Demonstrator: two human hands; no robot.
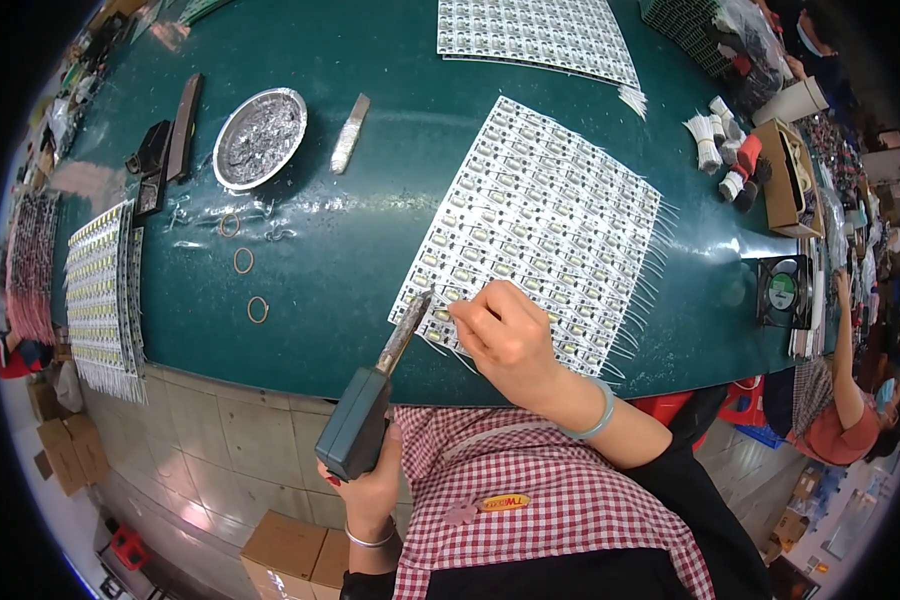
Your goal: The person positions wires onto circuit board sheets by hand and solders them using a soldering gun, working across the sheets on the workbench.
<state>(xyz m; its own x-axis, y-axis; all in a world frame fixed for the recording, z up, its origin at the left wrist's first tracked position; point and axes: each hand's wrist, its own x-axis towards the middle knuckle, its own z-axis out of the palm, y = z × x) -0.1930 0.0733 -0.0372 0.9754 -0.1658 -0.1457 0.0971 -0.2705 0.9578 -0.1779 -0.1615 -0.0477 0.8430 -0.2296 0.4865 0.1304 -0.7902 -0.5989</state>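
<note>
A sheet of white circuit boards (pixel 555 220) in rows lies on the green table, with thin white wires sticking out along its right and front edges. My left hand (pixel 372 490) is closed round a dark green soldering iron (pixel 355 420). Its greyish tip touches or hovers just over the sheet's near left corner; I cannot tell which. Beside that tip my right hand (pixel 510 335) is over the near edge of the sheet, thumb and finger pinched together. What the pinch holds, if anything, is too small to make out.
A metal bowl of silvery scraps (pixel 260 140), a wrapped flat stick (pixel 350 135) and several rubber bands (pixel 243 261) lie to the left. More board sheets (pixel 535 35) lie far back, others (pixel 100 300) at the left edge. White wire bundles (pixel 705 145) and a solder reel (pixel 782 290) stand right; a person (pixel 840 410) sits beyond.
</note>
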